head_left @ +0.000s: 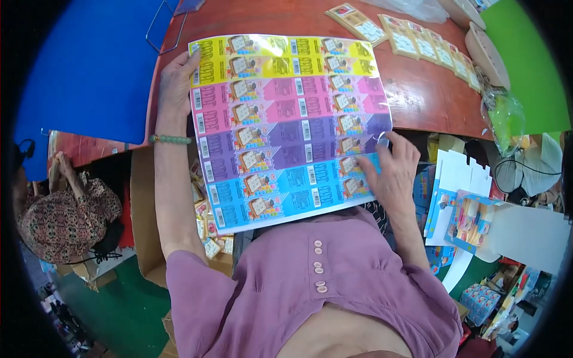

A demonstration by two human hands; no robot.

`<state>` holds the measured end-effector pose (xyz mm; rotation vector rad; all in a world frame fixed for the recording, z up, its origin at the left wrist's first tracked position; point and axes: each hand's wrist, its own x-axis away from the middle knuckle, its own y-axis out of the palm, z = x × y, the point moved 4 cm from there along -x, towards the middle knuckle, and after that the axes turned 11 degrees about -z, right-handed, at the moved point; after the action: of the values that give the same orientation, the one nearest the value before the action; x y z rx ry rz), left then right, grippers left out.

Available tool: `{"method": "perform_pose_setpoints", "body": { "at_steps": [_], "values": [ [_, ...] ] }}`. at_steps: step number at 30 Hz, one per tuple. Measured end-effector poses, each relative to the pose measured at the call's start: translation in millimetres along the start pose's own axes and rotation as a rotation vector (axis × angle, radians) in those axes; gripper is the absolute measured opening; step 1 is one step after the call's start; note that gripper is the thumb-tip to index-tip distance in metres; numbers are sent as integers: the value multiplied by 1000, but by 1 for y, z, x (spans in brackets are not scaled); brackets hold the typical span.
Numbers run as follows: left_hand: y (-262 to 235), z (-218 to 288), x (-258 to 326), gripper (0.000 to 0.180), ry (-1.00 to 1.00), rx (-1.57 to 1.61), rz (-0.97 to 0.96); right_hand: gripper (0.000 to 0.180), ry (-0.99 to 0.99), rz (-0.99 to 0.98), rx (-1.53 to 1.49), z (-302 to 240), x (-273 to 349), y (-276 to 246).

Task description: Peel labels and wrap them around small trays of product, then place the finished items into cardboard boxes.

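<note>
two hands hold one large printed sheet (289, 128), banded yellow, pink, purple and blue, lying half on the reddish worktop (430, 95) with its blue end hanging toward the person's lap. the left hand (176, 80) grips the sheet's edge at about 10 o'clock, fingers curled over the yellow corner, a green bead bracelet (170, 139) on that wrist. the right hand (391, 170) rests at about 4 o'clock with fingers spread flat on the blue and purple bands, thumb seeming to pinch the right edge. to handle it well, it looks wise to keep both edges taut and level so the glossy sheet does not crease or slide off the worktop. at 1 o'clock a row of small packaged cards (418, 42) lies in a line, with round wooden pieces (486, 53) beyond. under the sheet, what lies on the worktop is hidden, and the box of small items (206, 224) at 7 o'clock is mostly covered by the arm. another person (65, 209) at 9 o'clock is cut off by the rim.
</note>
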<state>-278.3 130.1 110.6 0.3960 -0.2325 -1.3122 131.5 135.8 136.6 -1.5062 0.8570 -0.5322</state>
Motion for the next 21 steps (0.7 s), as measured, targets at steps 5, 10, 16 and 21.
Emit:
{"method": "perform_pose_setpoints", "body": {
  "at_steps": [5, 10, 16, 21],
  "values": [
    [23, -10, -6, 23, -14, 11, -18, 24, 26, 78, -221, 24, 21, 13],
    [60, -18, -25, 23, -39, -45, -129, 20, 463, 178, -1031, 89, 5, 50],
    [92, -17, -39, 22, -34, 31, -189, 16, 485, 612, -1549, 112, 8, 85],
    [118, -24, -30, 18, -34, -35, -178, 12, 446, 717, -1430, 141, 30, 98]
  ]
}}
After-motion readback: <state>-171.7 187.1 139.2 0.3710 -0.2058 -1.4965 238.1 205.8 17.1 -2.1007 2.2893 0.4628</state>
